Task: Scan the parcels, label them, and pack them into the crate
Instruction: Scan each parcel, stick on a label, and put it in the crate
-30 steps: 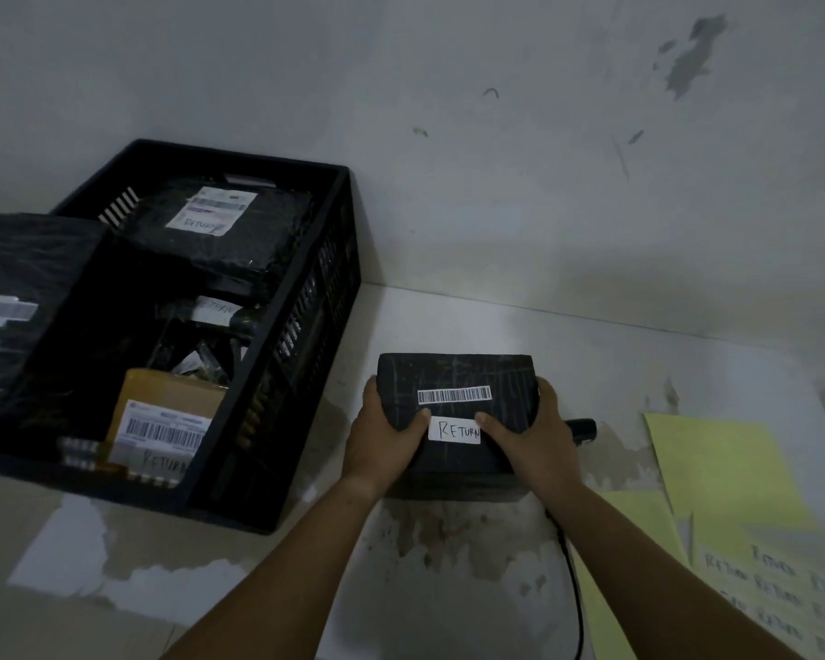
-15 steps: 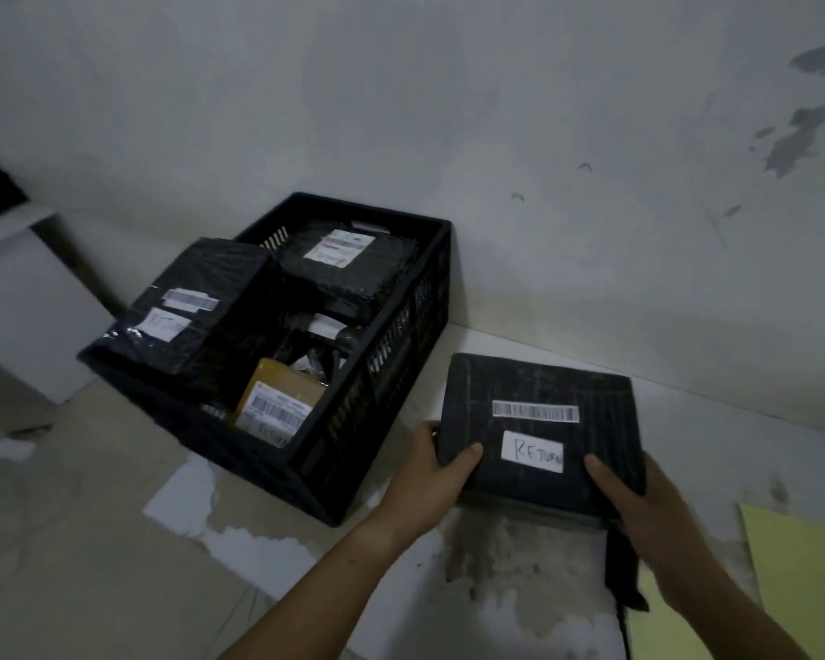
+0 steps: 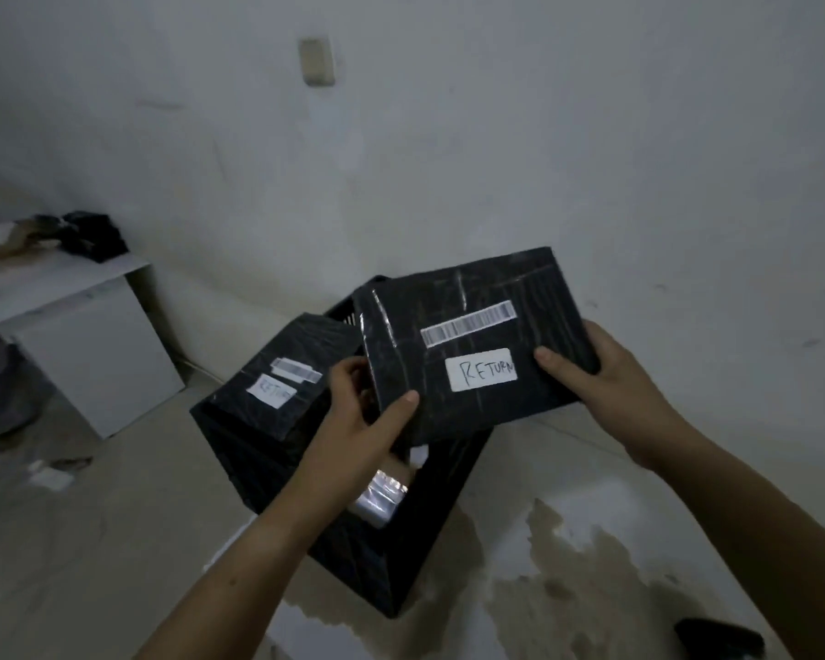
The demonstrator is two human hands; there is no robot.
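Note:
I hold a black wrapped parcel (image 3: 477,321) with a barcode strip and a white RETURN label, tilted in the air above the black plastic crate (image 3: 353,550). My left hand (image 3: 363,416) grips its lower left corner, thumb on top. My right hand (image 3: 606,369) grips its right edge. Another black parcel (image 3: 282,373) with a barcode and a RETURN label lies propped on the crate's left rim. A clear-wrapped item (image 3: 377,497) shows inside the crate beneath my left wrist; the rest of the inside is hidden.
The crate stands on a stained pale floor (image 3: 91,540) by a white wall. A white low cabinet (image 3: 87,335) with dark clutter on top stands at the left. A dark object (image 3: 720,638) lies at the bottom right edge.
Both hands have lifted the parcel off the surface and carried it left, over the crate. The view has swung left, so the yellow sheets are out of sight.

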